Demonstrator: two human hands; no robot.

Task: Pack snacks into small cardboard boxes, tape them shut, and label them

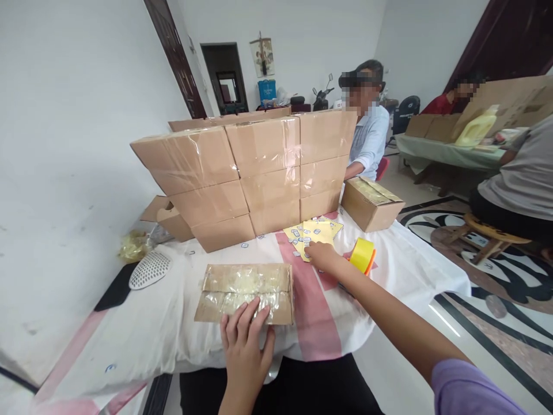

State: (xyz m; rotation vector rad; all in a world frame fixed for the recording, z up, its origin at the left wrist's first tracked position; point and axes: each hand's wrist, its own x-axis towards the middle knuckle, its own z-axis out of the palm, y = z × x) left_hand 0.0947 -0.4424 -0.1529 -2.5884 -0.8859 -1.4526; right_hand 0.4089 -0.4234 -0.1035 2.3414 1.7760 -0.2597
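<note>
A small cardboard box (211, 282), its top flaps sealed with shiny tape, lies on the table in front of me. My left hand (246, 334) rests on its near edge, fingers spread over the tape. Farther right, my right hand (323, 256) reaches down to yellow sheets (326, 229) strewn with small white labels or tags. Its fingers are curled together at the sheets' near edge, and their tips are partly hidden. Just right of that wrist stands a yellow and orange tape roll (362, 255).
Stacked taped boxes (263, 173) form a wall across the table's back. Another sealed box (371, 204) sits at the far right, near a person in a light blue shirt (369, 141). A white perforated object (150, 271) and an opened carton (170, 219) lie left.
</note>
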